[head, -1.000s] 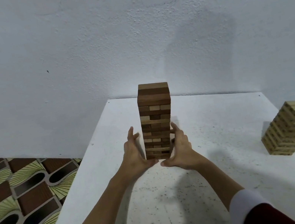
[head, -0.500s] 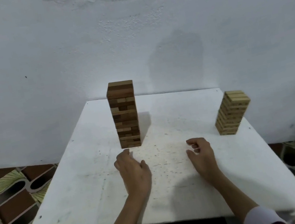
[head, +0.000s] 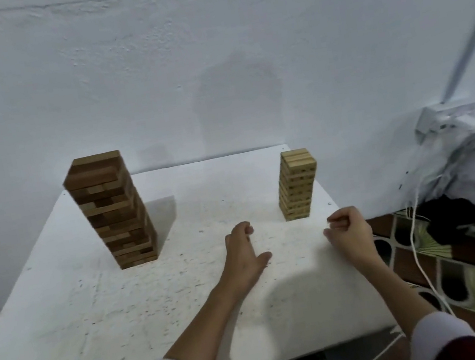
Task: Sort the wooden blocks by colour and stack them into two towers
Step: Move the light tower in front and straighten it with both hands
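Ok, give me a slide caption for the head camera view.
Dark brown wooden block tower and pale wooden block tower stand apart on a white table, both hands empty.

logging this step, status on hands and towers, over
Left hand and right hand loosely curled, empty, over the table. Dark tower and light tower both upright, untouched. Nothing in the way.

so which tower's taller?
The dark brown tower on the left of the table; the pale tower on the right is plainly shorter.
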Tool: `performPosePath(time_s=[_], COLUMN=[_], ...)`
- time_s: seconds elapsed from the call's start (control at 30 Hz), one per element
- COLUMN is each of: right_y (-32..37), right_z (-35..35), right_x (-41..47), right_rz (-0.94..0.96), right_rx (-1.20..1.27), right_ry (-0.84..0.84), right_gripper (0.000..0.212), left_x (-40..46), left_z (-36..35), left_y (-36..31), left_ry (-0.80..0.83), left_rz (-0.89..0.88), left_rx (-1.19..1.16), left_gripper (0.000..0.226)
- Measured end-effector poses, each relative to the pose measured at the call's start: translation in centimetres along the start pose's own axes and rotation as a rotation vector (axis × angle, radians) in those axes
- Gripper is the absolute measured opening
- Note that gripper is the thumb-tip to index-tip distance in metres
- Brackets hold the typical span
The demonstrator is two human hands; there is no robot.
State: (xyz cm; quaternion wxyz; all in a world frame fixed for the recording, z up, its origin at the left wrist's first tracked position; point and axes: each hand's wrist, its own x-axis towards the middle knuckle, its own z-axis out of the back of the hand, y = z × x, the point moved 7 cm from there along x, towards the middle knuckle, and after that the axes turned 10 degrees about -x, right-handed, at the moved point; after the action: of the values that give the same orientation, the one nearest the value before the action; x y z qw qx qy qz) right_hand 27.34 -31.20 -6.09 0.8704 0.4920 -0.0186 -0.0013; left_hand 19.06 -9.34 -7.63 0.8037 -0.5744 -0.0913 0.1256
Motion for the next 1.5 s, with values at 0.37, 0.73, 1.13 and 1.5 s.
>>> performPosePath(time_s=[0.37,0.73,1.13,1.5], right_y=[1.3,3.0,2.9,2.9], right_z=[-3.6,-5.0,-6.1,-6.0], right_x=[5.8,7.6,8.8,8.4], right_rz=[0.163,0.281,0.305,0.303], right_rx=[-0.21,-0.217,-0.131,-0.133], right_ry=[0.317,0.51,0.623,0.6], right_gripper=[0.072,0.084,0.085,0.08], left_x=[7.2,9.4,10.4,10.3], left_z=[-4.1,-5.9,-6.3,-6.1], left_y=[-1.4,-1.6,-1.3,-2.0], left_ry=[0.116,0.107,0.092,0.146], left_rz=[0.003,0.007,-0.029,-0.088], left_rx=[0.062,0.024,-0.004,-0.125], left_gripper=[0.097,0.104,0.1,0.092])
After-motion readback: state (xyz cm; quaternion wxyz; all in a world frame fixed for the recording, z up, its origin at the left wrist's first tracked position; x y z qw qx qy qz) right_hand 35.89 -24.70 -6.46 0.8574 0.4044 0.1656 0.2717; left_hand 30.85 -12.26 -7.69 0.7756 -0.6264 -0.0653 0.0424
